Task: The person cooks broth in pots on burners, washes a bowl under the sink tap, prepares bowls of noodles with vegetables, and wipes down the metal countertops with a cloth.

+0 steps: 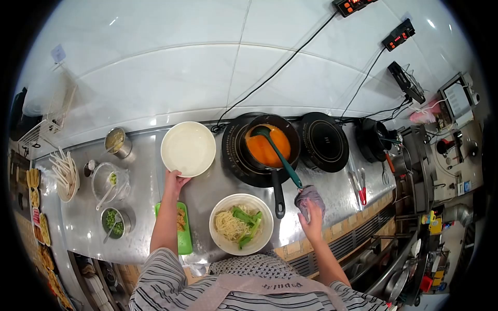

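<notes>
My left hand grips the near rim of an empty white bowl to the left of the cooker. My right hand rests on a bunched grey-purple cloth at the counter's front; its fingers are partly spread over the cloth. Between my arms stands a white bowl of noodles with green leafy vegetables on its right side. Behind it, a black saucepan holds orange soup, and a dark green ladle leans in it, its handle end near the cloth.
A green tray lies by my left forearm. Left are a metal bowl of chopped greens, a clear container, a metal pot and a bowl of white sticks. Right are a second hob and red-handled tongs.
</notes>
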Available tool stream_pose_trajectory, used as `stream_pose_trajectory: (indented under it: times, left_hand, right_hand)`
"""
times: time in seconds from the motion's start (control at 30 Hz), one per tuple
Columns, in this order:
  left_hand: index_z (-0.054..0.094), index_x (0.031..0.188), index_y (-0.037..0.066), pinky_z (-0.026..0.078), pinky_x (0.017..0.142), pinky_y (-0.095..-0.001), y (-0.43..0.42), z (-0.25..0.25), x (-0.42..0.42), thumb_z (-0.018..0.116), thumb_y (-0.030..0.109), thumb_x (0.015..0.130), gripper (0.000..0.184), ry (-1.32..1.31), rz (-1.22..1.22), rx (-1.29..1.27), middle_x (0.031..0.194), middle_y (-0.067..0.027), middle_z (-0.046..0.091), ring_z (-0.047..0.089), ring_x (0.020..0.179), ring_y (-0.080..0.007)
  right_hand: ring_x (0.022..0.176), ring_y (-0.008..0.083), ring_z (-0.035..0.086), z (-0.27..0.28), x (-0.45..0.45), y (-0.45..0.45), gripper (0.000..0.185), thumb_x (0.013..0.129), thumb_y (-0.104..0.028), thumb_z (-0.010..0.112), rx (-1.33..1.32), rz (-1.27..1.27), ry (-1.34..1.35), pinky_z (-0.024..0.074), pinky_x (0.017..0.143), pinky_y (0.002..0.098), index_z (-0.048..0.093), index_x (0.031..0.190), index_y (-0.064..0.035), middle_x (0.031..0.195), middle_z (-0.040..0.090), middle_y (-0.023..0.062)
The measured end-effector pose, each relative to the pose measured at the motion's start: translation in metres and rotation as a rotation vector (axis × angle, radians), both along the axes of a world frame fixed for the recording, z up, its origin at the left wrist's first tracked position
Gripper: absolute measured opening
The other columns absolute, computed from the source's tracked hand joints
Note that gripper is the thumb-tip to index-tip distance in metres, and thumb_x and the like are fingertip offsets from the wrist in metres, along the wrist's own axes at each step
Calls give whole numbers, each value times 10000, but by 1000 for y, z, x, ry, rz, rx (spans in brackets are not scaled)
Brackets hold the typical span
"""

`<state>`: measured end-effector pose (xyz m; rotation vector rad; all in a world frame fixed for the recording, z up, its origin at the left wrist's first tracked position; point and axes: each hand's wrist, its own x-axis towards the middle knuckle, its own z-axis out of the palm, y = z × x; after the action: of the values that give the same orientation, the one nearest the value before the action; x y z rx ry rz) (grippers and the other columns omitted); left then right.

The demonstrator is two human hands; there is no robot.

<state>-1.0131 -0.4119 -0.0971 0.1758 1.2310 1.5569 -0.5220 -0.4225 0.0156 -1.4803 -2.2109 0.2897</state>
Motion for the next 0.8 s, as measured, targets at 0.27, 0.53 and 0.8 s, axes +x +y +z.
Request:
stream_pose_trajectory:
  times: [0.27,0.53,0.8]
  left_hand:
    - [178,1362,137,541,767,-398,1,17,4,533,147,801,665,-22,-22,-80,1190,-179,478,604,927,-313]
    - [299,1373,83,496,746,-336,-112,38,113,568,248,851,610,304,169,-248,1129,-117,500,568,954,-226]
    - [61,1430,21,284,1032,-339,-180,42,280,532,391,879,814,317,281,-427,1438,-194,236,305,1295,-278]
  right_hand:
    - [853,293,531,25,-41,91,627,665,-86,727,117,231,79,435,768,372,483,1242,-61,972,578,126]
    - [707,233,497,37,-57,160,331,706,-184,684,446,781,-82,382,611,346,600,1008,-78,758,498,59]
    - [683,262,528,83,-29,210,152,733,-180,651,421,882,-49,425,612,373,604,784,-46,679,523,84]
